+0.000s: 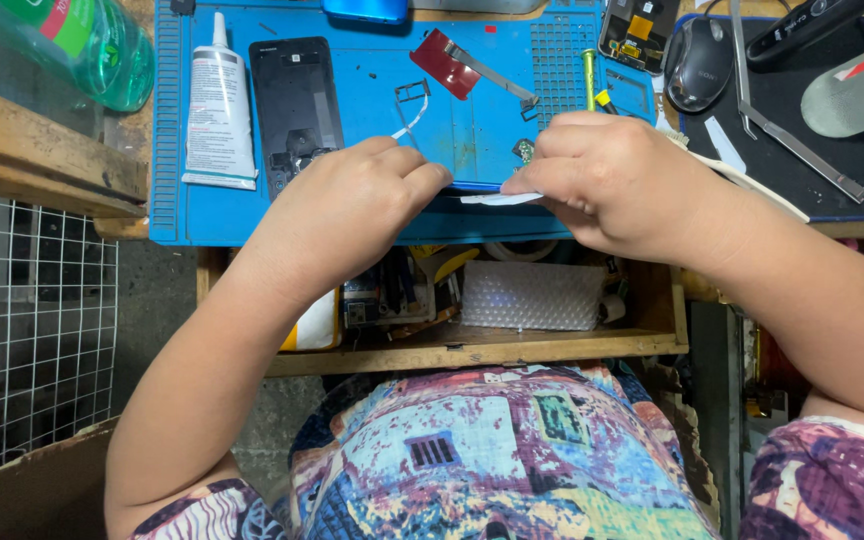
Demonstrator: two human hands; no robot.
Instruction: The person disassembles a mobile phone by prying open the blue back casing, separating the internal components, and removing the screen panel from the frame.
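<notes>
Both my hands meet at the near edge of a blue work mat (472, 120). My left hand (352, 205) curls around the left end of a thin dark phone (472, 187) seen edge-on, mostly hidden by my fingers. My right hand (602, 180) grips its right end and pinches a white strip (500, 199) that sticks out to the left along the phone's edge.
On the mat lie a black phone back panel (295, 105), a white glue tube (220, 105), a red card (444, 62) and metal tweezers (497, 75). A mouse (699, 62) sits on a dark pad at right. An open drawer (472, 345) with bubble wrap (532, 295) is below.
</notes>
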